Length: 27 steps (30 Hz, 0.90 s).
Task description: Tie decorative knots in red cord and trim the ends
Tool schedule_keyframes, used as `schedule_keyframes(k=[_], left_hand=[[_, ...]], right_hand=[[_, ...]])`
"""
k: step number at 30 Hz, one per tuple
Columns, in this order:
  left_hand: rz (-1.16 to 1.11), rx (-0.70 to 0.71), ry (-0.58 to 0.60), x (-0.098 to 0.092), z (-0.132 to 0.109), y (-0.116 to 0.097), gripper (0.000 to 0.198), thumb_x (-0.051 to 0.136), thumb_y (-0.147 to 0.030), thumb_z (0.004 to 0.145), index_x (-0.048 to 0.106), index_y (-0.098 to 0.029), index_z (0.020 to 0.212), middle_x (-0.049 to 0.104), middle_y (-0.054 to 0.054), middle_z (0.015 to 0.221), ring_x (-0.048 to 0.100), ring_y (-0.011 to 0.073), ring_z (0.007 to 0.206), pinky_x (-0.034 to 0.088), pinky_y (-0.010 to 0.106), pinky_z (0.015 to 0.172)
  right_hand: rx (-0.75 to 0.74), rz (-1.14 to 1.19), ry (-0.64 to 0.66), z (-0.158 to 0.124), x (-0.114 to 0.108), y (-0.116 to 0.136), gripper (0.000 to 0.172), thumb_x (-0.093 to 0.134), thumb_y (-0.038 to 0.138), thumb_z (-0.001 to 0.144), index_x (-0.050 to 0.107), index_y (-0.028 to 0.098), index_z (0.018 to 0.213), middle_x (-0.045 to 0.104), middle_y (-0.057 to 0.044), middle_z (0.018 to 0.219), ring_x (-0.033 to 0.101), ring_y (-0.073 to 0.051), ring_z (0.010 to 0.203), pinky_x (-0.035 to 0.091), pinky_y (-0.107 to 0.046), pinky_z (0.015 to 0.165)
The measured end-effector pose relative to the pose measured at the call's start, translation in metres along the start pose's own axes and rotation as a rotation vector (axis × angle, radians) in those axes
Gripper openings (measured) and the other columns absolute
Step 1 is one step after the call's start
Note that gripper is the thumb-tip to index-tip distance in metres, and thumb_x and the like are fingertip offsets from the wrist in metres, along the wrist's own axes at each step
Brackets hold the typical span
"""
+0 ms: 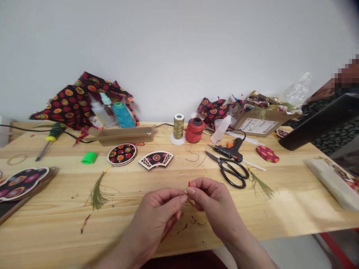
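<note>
My left hand (158,215) and my right hand (214,203) meet over the front middle of the wooden table (56,231), fingertips pinched together on a thin red thread (189,185). A loose length of the thread trails down under my left palm. Small red thread scraps (193,222) lie on the wood just below my hands. Black scissors (231,170) lie shut a short way beyond my right hand. A fan-shaped fabric ornament (156,159) and a round one (122,153) with a green tassel (97,192) rest behind my left hand.
A red thread spool (195,130), a gold spool (178,128) and a black glue gun (231,149) stand at the back. Patterned fabric (75,99), bottles and a cardboard box (123,134) sit back left. Another person's arm (322,91) shows at the right edge.
</note>
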<state>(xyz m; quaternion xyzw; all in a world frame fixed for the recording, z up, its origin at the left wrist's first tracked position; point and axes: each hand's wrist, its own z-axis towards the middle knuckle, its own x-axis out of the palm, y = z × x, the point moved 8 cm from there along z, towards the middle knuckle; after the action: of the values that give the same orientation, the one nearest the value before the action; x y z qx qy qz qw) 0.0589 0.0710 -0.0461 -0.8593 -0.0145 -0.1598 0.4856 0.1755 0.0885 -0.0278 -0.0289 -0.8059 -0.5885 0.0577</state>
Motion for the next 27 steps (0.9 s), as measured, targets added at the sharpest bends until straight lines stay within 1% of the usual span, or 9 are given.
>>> schedule_keyframes(k=[4, 6, 10, 12, 15, 18, 23, 25, 27], left_hand=[[-0.023, 0.016, -0.027, 0.001, -0.002, -0.004, 0.017, 0.066, -0.032, 0.072, 0.071, -0.016, 0.071, 0.039, -0.008, 0.04, 0.024, 0.0047, 0.039, 0.014, 0.02, 0.039], [-0.037, 0.013, -0.044, 0.001, -0.002, -0.006, 0.017, 0.067, -0.032, 0.071, 0.07, -0.016, 0.069, 0.039, -0.007, 0.04, 0.025, 0.0049, 0.039, 0.016, 0.019, 0.039], [-0.053, 0.009, -0.059, 0.0, -0.001, -0.006, 0.017, 0.068, -0.032, 0.069, 0.07, -0.015, 0.067, 0.042, -0.006, 0.041, 0.026, 0.0048, 0.039, 0.017, 0.019, 0.038], [-0.065, 0.011, -0.062, 0.0, -0.001, -0.006, 0.016, 0.069, -0.031, 0.068, 0.07, -0.015, 0.067, 0.043, -0.006, 0.041, 0.027, 0.0048, 0.04, 0.017, 0.019, 0.038], [-0.088, 0.014, -0.063, 0.0, 0.0, -0.005, 0.014, 0.069, -0.029, 0.068, 0.07, -0.015, 0.067, 0.042, -0.007, 0.041, 0.027, 0.0045, 0.04, 0.017, 0.018, 0.039], [-0.087, 0.009, -0.058, -0.001, 0.0, -0.003, 0.013, 0.068, -0.028, 0.069, 0.068, -0.015, 0.065, 0.042, -0.007, 0.041, 0.026, 0.0039, 0.039, 0.016, 0.019, 0.039], [-0.036, -0.012, -0.034, 0.0, 0.0, 0.001, 0.016, 0.065, -0.03, 0.073, 0.068, -0.015, 0.068, 0.047, -0.005, 0.044, 0.027, 0.0038, 0.038, 0.014, 0.019, 0.039], [-0.004, -0.003, -0.02, 0.001, -0.001, -0.002, 0.018, 0.063, -0.031, 0.074, 0.068, -0.015, 0.068, 0.051, -0.004, 0.049, 0.028, 0.0038, 0.039, 0.014, 0.02, 0.038], [0.045, 0.022, -0.008, 0.002, -0.003, -0.008, 0.02, 0.063, -0.031, 0.075, 0.068, -0.014, 0.067, 0.053, -0.003, 0.05, 0.026, 0.0035, 0.039, 0.013, 0.02, 0.039]], right_hand=[[0.013, 0.034, 0.011, 0.0, 0.001, 0.0, 0.019, 0.069, 0.031, 0.067, 0.061, 0.014, 0.068, 0.045, 0.006, 0.051, 0.034, -0.006, 0.046, 0.025, -0.019, 0.044], [0.018, 0.049, 0.023, 0.0, 0.001, 0.001, 0.022, 0.068, 0.034, 0.068, 0.062, 0.013, 0.067, 0.048, 0.005, 0.052, 0.034, -0.005, 0.046, 0.025, -0.019, 0.044], [0.009, 0.054, 0.088, -0.001, 0.002, 0.004, 0.031, 0.063, 0.041, 0.073, 0.065, 0.011, 0.067, 0.048, 0.004, 0.049, 0.033, -0.005, 0.044, 0.025, -0.02, 0.043], [0.001, 0.037, 0.094, -0.001, 0.002, 0.005, 0.03, 0.065, 0.04, 0.071, 0.067, 0.011, 0.07, 0.046, 0.005, 0.046, 0.034, -0.005, 0.043, 0.027, -0.02, 0.043], [0.029, 0.052, 0.072, -0.001, 0.0, 0.002, 0.024, 0.072, 0.033, 0.064, 0.068, 0.012, 0.072, 0.05, 0.004, 0.05, 0.034, -0.005, 0.044, 0.027, -0.021, 0.044], [0.039, 0.065, 0.055, -0.001, 0.0, 0.0, 0.018, 0.074, 0.028, 0.06, 0.064, 0.013, 0.064, 0.051, 0.005, 0.05, 0.034, -0.005, 0.045, 0.025, -0.02, 0.044], [-0.02, -0.027, 0.053, 0.0, 0.0, 0.006, 0.015, 0.069, 0.024, 0.065, 0.059, 0.015, 0.06, 0.049, 0.005, 0.051, 0.036, -0.007, 0.048, 0.027, -0.02, 0.046], [-0.037, -0.091, 0.058, 0.0, 0.0, 0.008, 0.014, 0.066, 0.024, 0.067, 0.057, 0.015, 0.06, 0.048, 0.005, 0.052, 0.037, -0.007, 0.05, 0.029, -0.021, 0.048], [-0.056, -0.148, 0.06, 0.0, 0.0, 0.01, 0.014, 0.063, 0.023, 0.07, 0.056, 0.015, 0.06, 0.048, 0.005, 0.054, 0.037, -0.008, 0.051, 0.03, -0.021, 0.049]])
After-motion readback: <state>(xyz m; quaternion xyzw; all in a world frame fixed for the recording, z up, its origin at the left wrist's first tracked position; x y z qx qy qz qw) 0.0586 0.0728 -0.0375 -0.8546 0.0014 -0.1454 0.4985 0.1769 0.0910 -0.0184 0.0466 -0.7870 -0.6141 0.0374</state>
